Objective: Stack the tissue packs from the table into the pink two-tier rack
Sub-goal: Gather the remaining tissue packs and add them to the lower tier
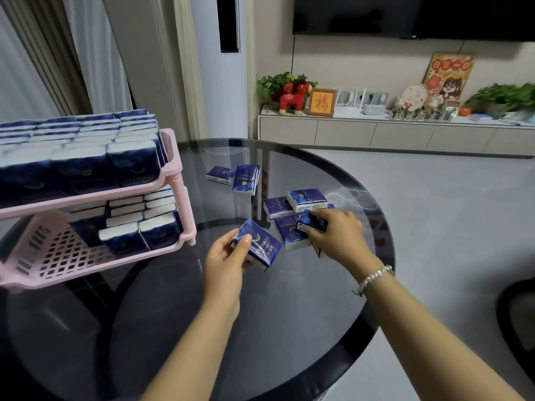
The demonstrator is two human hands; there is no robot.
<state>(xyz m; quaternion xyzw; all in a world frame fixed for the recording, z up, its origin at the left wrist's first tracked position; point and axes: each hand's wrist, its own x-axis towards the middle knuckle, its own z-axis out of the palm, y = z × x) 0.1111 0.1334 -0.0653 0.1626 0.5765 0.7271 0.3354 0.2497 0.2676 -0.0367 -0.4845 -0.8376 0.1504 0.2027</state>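
The pink two-tier rack (173, 175) stands at the left of the round glass table (289, 299). Its upper tier is packed with dark blue tissue packs (84, 157); the lower tier holds rows of packs (144, 221) at its right end, with bare pink grid at the left. My left hand (225, 261) grips one blue tissue pack (259, 246) just right of the rack. My right hand (337, 233) is closed on another pack (311, 219) in a loose cluster of packs (292, 206). Two more packs (236, 175) lie farther back.
The table's dark rim (385, 221) curves close behind my right hand. Past it is grey floor and a low cabinet (376, 134) with plants, a red toy horse and frames. A dark seat (518, 314) shows at the right edge.
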